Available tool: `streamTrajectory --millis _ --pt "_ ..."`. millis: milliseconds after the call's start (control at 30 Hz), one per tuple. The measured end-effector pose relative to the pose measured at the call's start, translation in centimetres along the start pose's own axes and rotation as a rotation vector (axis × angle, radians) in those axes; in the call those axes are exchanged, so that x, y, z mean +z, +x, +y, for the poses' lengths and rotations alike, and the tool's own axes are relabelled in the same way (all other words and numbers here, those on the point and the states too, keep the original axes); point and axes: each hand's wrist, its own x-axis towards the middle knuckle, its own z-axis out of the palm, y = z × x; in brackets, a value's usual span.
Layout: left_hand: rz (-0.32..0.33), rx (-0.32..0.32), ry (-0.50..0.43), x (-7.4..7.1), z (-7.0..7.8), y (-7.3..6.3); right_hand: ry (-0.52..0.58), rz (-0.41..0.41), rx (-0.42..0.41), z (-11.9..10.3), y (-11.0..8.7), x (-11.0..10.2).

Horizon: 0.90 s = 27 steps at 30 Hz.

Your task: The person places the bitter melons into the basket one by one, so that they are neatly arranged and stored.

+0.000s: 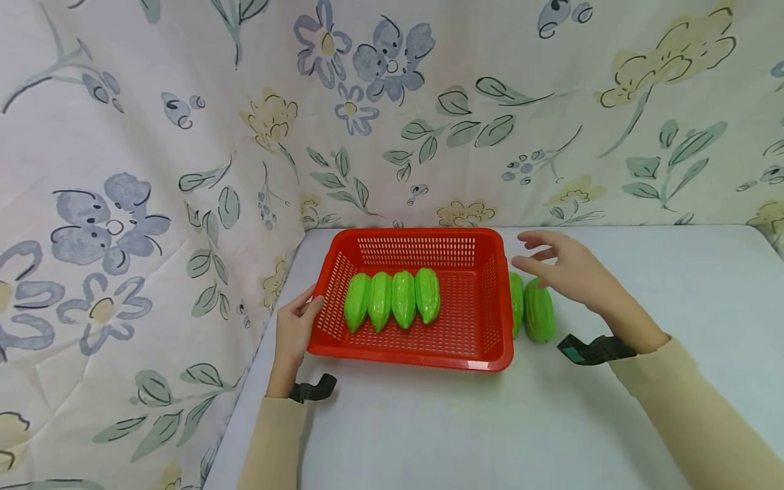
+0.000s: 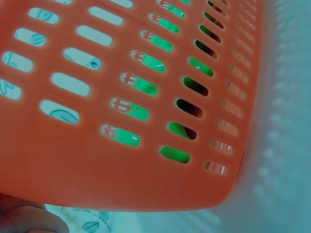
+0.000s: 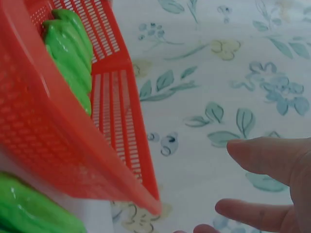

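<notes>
A red plastic basket with slotted walls holds several green star fruits lying in a row in its left and middle part. My left hand grips the basket's left rim, thumb on top; in the left wrist view only its fingers show below the rim. Right of the basket, my right hand is held with fingers apart and nothing between them. Beneath and beside that hand lie two more star fruits outside the basket, one partly hidden by its right wall. One shows in the right wrist view.
The basket stands on a white table. A floral cloth hangs behind the table and along its left side. Dark straps sit on both wrists.
</notes>
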Motion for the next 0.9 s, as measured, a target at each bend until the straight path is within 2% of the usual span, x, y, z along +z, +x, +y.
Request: streamTrajectory --millis 233,400,600,733,900 --pt "-0.003 -0.003 0.009 0.0 -0.1 0.0 -0.050 0.011 0.005 1.7 -0.9 -1.5" --pt "-0.004 0.007 0.005 0.0 0.0 0.0 -0.058 0.011 0.017 2.2 -1.1 -1.8" --pt "0.006 0.025 -0.009 0.1 -0.2 0.1 -0.133 -0.003 0.039 2.8 -0.7 -0.5" --pt "0.009 0.030 -0.011 0.2 -0.2 0.1 -0.227 -0.005 0.037 4.0 -0.6 0.7" --pt "0.008 0.025 -0.008 0.2 0.1 0.0 -0.281 -0.041 0.048 5.4 -0.5 2.2"
